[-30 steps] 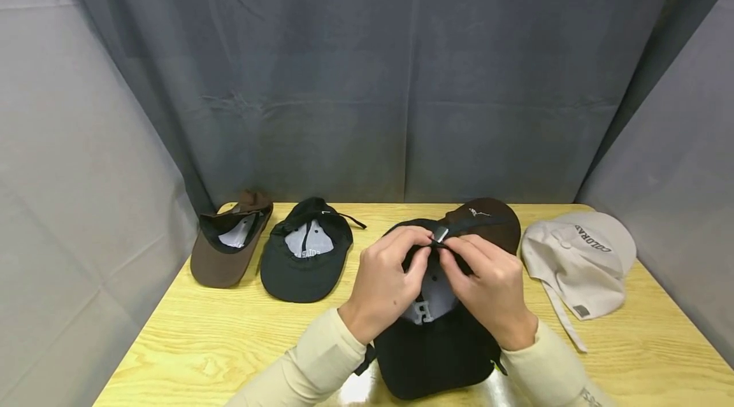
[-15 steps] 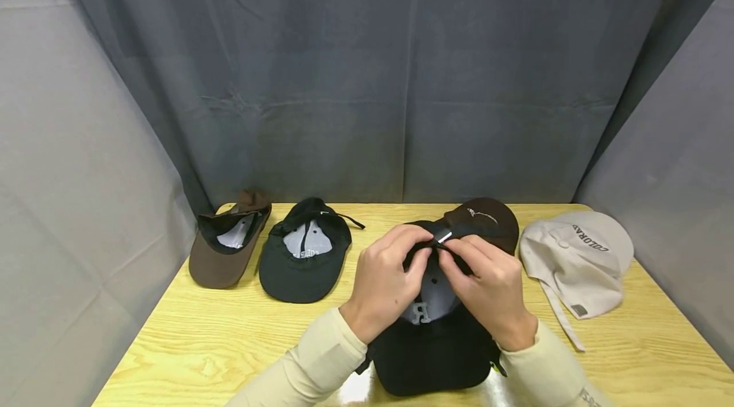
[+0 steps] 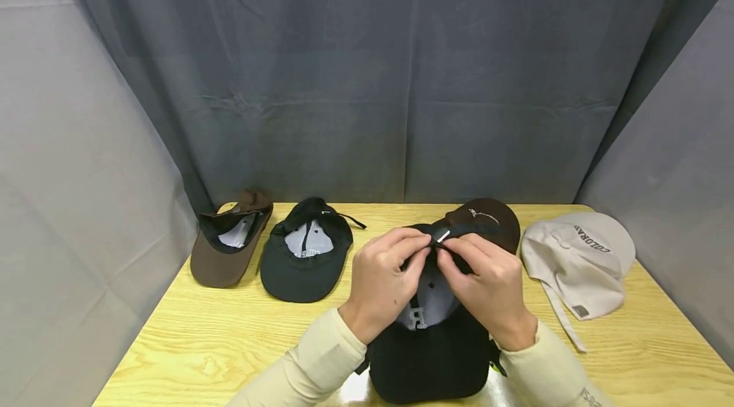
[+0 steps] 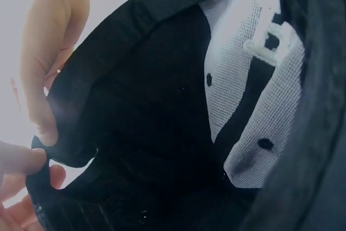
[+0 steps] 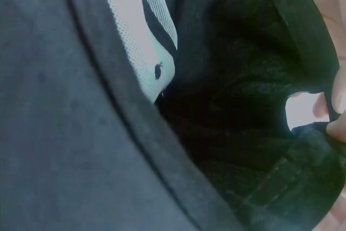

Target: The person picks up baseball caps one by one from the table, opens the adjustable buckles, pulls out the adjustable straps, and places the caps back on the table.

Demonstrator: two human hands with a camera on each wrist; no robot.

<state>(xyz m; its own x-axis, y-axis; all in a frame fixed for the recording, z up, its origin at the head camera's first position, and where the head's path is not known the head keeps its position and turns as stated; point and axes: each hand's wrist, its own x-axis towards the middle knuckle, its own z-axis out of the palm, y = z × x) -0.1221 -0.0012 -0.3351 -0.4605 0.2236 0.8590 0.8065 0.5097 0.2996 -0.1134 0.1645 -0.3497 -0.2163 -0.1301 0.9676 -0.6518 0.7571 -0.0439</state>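
Well, little has shifted: seen from the head, the left hand (image 3: 381, 283) and right hand (image 3: 493, 286) pinch the back strap (image 3: 436, 244) of the black baseball cap (image 3: 438, 337), its brim (image 3: 429, 372) slightly lower beneath them. Left wrist: white mesh lining (image 4: 230, 74) sits apart from the hands. Right wrist: same pinch, so strap-work seems unfinished.

A dark grey cloth curtain (image 3: 315, 76) hangs behind the far edge of the yellow wooden table (image 3: 201, 343), pale grey cloth walls (image 3: 74, 158) line its left and right edges, and white light (image 3: 353, 389) shines on it.
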